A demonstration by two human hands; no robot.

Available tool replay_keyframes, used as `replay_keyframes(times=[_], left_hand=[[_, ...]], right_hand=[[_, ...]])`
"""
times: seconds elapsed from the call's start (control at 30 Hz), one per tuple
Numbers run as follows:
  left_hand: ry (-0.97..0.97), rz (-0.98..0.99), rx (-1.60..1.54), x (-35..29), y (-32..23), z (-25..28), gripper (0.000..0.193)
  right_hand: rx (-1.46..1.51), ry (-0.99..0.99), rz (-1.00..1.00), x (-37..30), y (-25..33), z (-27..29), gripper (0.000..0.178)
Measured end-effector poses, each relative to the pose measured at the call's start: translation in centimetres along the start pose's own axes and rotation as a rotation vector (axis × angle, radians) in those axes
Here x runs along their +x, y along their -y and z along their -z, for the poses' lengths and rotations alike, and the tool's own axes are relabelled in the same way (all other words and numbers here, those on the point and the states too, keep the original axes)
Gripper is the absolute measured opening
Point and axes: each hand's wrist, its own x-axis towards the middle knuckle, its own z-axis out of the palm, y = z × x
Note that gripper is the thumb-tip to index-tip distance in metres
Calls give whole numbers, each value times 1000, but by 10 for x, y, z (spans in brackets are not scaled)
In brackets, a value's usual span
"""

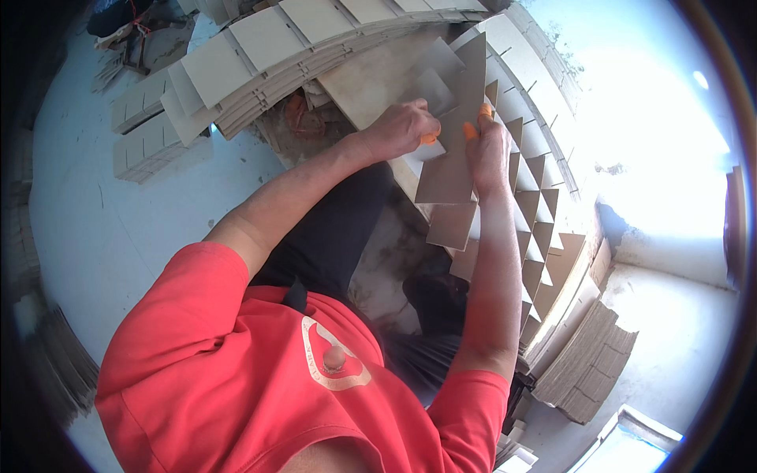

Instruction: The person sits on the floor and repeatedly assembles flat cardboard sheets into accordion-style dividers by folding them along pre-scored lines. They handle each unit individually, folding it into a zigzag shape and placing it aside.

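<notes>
The long, grey-brown slotted cardboard strip [451, 162] lies right of centre, beside the interlocked cardboard grid [542, 234]. Expect it light, stiff, prone to creasing at slots; grasp by its edges. Right hand [490, 158]: arm extended, pinching the strip's right edge. Left hand [404, 128]: fingers curled; grasp indeterminate.

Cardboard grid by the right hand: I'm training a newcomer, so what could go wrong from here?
The tall panel at the right hand might bend or crease if pushed askew against the grid. Bare skin beyond the orange finger covers could get scraped on the panel's edges. The uneven end of the curved cardboard stack might shed loose pieces if bumped.
</notes>
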Motion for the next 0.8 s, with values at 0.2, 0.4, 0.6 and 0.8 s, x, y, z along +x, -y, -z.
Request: replay_keyframes(times=[0.2, 0.4, 0.6, 0.8], left_hand=[[14, 19, 32, 3, 1, -1, 8], [17, 27, 11, 5, -1, -1, 9], [84, 55, 13, 7, -3, -1, 9], [99, 63, 26, 13, -4, 3, 23]], right_hand=[[-23, 83, 23, 4, 15, 4, 16], [-200, 203, -82, 0, 33, 24, 19], [-203, 282, 1, -49, 9, -21, 32], [-99, 332, 35, -52, 4, -1, 40]])
